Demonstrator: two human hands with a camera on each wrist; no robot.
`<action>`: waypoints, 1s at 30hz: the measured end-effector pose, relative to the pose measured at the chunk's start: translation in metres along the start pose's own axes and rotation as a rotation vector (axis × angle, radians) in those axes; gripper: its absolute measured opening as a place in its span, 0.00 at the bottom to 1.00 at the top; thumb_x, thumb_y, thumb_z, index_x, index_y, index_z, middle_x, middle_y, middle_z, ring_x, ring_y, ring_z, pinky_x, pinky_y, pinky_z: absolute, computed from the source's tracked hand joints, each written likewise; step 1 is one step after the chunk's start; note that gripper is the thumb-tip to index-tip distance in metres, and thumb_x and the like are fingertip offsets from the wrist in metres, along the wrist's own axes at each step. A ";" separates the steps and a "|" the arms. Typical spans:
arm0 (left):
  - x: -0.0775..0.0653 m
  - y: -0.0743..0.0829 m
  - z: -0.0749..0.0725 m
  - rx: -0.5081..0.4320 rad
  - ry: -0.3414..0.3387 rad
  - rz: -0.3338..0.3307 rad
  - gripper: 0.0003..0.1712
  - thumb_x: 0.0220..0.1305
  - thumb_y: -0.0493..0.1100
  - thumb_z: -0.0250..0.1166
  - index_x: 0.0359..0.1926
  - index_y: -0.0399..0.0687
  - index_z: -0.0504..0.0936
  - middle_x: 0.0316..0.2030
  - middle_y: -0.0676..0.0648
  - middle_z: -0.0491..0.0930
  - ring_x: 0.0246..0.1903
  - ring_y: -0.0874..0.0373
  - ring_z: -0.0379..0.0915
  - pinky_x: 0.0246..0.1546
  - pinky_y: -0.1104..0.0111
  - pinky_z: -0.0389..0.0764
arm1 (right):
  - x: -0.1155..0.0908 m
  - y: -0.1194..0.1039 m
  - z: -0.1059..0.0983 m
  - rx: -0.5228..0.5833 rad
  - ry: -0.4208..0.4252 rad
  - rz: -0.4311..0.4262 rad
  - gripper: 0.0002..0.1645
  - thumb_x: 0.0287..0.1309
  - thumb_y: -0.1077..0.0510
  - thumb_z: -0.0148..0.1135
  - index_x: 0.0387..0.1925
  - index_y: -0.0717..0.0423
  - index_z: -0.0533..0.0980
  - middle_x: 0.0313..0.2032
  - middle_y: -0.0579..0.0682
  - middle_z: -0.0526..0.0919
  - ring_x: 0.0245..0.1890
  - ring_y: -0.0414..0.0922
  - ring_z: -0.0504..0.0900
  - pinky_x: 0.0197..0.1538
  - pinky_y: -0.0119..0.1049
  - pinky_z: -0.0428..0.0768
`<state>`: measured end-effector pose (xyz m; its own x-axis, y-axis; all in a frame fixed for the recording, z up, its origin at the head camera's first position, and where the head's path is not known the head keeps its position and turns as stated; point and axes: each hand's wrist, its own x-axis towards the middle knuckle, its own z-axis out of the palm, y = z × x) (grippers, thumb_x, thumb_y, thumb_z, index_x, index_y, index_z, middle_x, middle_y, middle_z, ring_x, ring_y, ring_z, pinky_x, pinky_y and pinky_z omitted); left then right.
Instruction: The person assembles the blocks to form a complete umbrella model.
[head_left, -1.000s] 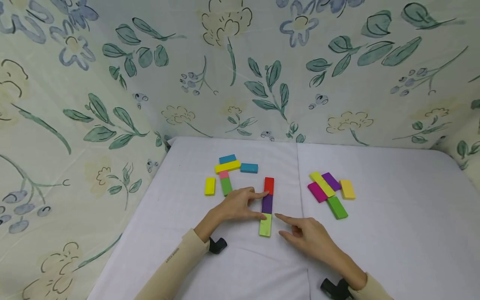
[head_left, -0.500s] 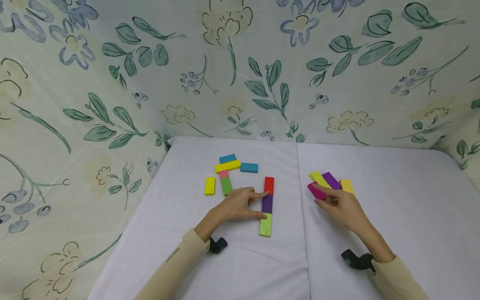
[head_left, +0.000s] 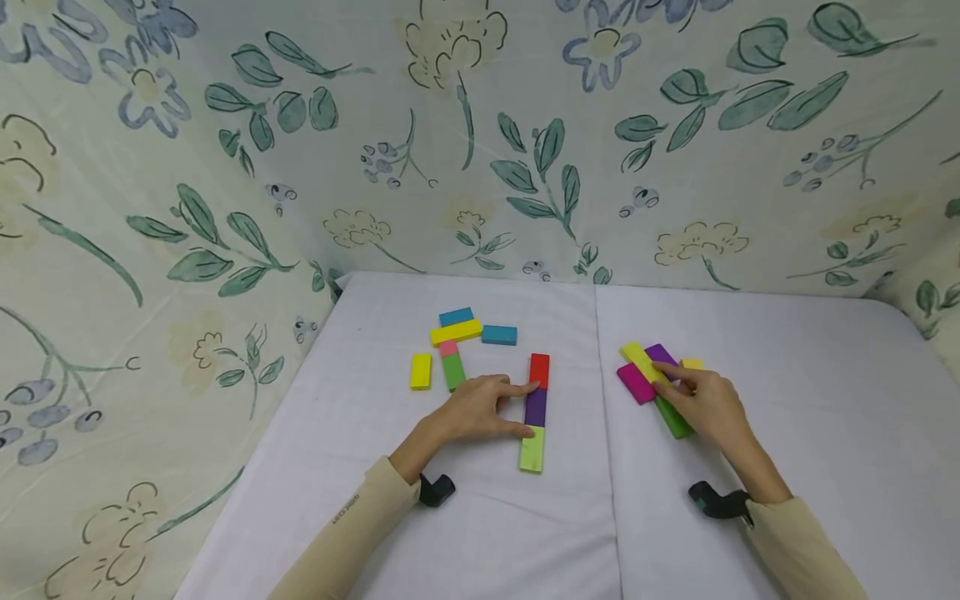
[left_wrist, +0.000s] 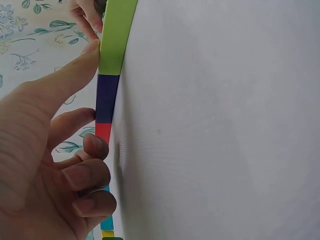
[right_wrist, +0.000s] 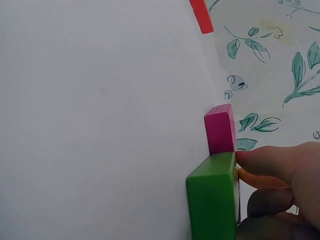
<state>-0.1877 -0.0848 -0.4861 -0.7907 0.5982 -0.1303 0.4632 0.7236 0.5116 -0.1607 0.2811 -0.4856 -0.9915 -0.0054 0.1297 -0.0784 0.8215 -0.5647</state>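
Observation:
A red block (head_left: pixel 539 368), a dark purple block (head_left: pixel 536 409) and a lime block (head_left: pixel 532 454) lie end to end in a straight row. My left hand (head_left: pixel 474 407) rests on this row, index fingertip at the red-purple joint and thumb on the lime block; its other fingers curl loosely. At the right, my right hand (head_left: pixel 711 410) pinches a yellow block (head_left: pixel 639 358) between thumb and index finger, across its width. Around it lie a magenta block (head_left: pixel 634 384), a violet block (head_left: pixel 660 353), a green block (right_wrist: pixel 212 200) and an amber block (head_left: pixel 692 364), partly hidden by the hand.
Left of the row, a long yellow block (head_left: pixel 457 332) lies among two blue blocks, with a pink block (head_left: pixel 447 348) and a green block (head_left: pixel 452 370) below. Another yellow block (head_left: pixel 421 372) lies apart. The white-covered table (head_left: pixel 375 300) ends at a floral cloth (head_left: pixel 555 167).
My right hand has moved from beside the lime block to the right-hand group, passing over the magenta block to the yellow one. The left hand has stayed on the row.

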 end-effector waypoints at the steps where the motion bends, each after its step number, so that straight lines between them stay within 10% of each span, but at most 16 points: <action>1: 0.000 0.000 0.000 0.000 0.001 0.002 0.44 0.57 0.69 0.73 0.74 0.71 0.71 0.30 0.54 0.68 0.30 0.64 0.66 0.29 0.73 0.60 | 0.001 0.000 0.000 0.001 0.001 0.005 0.24 0.66 0.55 0.69 0.60 0.62 0.81 0.17 0.46 0.64 0.15 0.40 0.61 0.19 0.31 0.58; 30: 0.003 -0.002 0.000 -0.066 0.028 0.019 0.36 0.63 0.63 0.72 0.71 0.67 0.76 0.27 0.54 0.68 0.27 0.63 0.66 0.27 0.74 0.61 | 0.020 -0.001 0.002 0.068 -0.077 0.128 0.31 0.65 0.54 0.69 0.65 0.66 0.76 0.20 0.45 0.63 0.18 0.41 0.64 0.20 0.32 0.61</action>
<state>-0.1915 -0.0844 -0.4872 -0.7933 0.6010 -0.0970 0.4515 0.6877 0.5685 -0.1802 0.2787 -0.4840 -0.9987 0.0511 -0.0081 0.0449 0.7779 -0.6267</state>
